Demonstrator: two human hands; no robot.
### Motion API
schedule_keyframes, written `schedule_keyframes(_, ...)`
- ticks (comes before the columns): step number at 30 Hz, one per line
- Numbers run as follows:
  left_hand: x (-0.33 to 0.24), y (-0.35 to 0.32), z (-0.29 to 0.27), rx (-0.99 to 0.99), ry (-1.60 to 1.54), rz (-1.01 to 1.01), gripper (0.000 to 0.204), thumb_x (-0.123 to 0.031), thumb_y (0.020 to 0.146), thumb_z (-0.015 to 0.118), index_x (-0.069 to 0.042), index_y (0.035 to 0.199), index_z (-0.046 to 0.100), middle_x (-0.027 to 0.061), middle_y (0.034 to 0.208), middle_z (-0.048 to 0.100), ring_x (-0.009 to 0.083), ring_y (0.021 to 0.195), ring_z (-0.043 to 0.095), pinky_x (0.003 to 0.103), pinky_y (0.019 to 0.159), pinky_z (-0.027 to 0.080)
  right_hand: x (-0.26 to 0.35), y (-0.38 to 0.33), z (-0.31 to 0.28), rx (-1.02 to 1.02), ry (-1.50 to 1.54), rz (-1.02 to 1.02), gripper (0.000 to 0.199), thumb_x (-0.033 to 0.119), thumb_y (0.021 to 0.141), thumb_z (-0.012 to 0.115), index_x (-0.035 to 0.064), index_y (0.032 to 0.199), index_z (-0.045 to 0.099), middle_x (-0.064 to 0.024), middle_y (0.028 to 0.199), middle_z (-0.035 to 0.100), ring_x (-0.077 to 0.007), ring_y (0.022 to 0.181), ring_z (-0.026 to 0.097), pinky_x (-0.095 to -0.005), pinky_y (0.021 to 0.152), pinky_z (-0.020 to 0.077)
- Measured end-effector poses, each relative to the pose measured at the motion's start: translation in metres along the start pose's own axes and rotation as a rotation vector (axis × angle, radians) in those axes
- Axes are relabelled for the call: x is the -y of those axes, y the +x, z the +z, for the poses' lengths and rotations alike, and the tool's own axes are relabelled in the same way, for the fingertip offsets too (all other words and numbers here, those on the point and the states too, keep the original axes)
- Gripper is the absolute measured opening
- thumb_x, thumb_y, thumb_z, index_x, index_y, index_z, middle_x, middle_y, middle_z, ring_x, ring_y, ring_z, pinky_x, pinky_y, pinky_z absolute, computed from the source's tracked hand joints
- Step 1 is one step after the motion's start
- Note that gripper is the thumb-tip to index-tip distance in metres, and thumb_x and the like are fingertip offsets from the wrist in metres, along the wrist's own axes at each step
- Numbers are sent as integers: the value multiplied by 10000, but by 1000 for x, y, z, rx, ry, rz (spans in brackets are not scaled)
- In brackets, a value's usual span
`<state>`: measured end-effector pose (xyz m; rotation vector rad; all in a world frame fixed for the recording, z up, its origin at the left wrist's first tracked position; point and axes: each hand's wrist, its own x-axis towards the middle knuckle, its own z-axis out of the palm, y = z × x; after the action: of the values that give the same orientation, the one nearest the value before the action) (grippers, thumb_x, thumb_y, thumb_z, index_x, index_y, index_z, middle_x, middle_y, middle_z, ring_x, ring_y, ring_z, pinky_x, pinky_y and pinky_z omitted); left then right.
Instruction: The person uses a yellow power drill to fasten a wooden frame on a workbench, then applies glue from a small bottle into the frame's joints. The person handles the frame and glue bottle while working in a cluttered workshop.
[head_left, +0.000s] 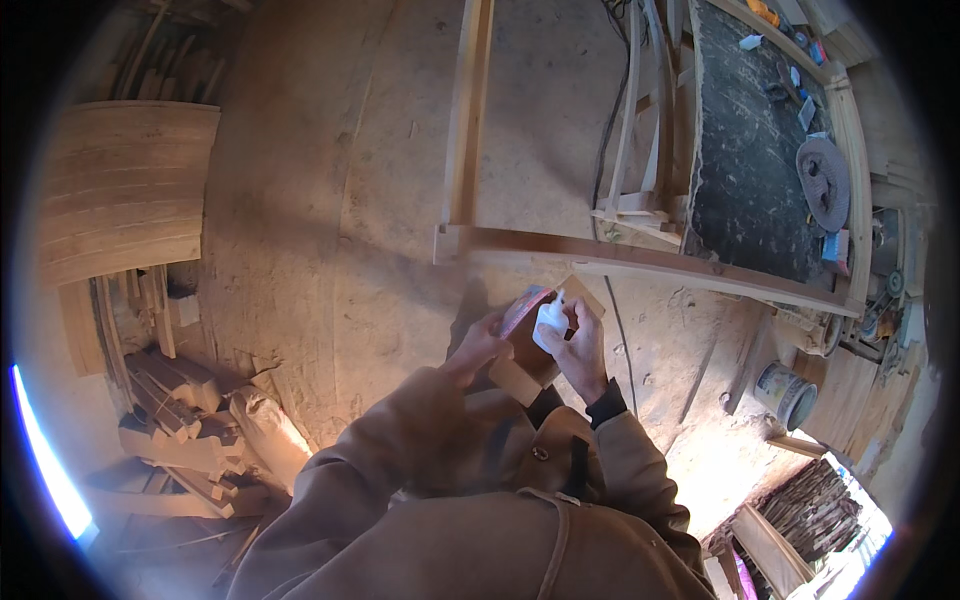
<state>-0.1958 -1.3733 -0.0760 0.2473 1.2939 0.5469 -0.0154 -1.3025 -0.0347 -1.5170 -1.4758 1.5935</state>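
Planks (125, 190) stacked pale and curved sit at my far left, and below them a heap of wood offcuts (190, 410) lies on the dusty floor (300, 200). Moving right, my left hand (478, 345) comes up out of my tan coat sleeve, fingers (492, 325) spread fairly open, their tips resting on the near edge of a small wooden block (530, 365). The block is reddish-brown on its broad face with a paler end grain toward me; its long axis runs from lower left near my chest up and right, away from me, and it hangs in the air in front of my body, above the floor. A pinkish sheet (522, 308) lies against its upper left edge; I cannot tell what it is. My right hand (580, 350) is curled closed around a small white bottle (550, 318), its nozzle tilted up and slightly right, held right against the top of the block. Beyond my hands a wooden frame (640, 262) crosses the floor. Farther right stands a dark worktop (750, 180) carrying a coiled strap (823, 183), and a tin can (785, 392) stands on the floor nearby.
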Motion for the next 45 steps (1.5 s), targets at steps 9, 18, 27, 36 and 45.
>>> schedule_keyframes(9,0,0,0,2,12,5,893,-209,605,727,18,1425,457,165,1265,572,290,1200,515,379,1033,388,13,7,6,-102,8,-56,263,197,995,628,-39,889,582,-69,747,569,-101,721,524,-286,628,450)
schedule_keyframes(18,6,6,0,-107,73,87,685,-108,645,720,43,1289,544,121,973,625,226,926,606,340,817,471,10,13,5,-148,-107,-101,326,240,1013,584,-65,898,600,-135,755,580,-165,685,526,-343,629,441)
schedule_keyframes(27,4,4,1,-100,69,87,672,-113,651,718,37,1285,551,116,981,629,224,935,605,339,827,471,18,15,6,-156,-76,-103,338,257,1016,570,-61,906,604,-160,765,600,-195,685,545,-360,646,452)
schedule_keyframes(36,4,6,1,-86,91,44,695,-118,656,718,32,1311,541,120,1010,630,220,974,599,336,847,466,20,18,6,-158,-112,-141,341,261,1017,556,-42,859,558,-169,720,552,-217,636,487,-372,617,425)
schedule_keyframes(45,2,0,1,-94,69,68,699,-107,659,708,31,1322,533,113,976,633,218,946,606,334,832,468,20,19,7,-164,-96,-175,343,265,1015,564,-45,870,567,-161,725,559,-206,654,514,-363,626,435)
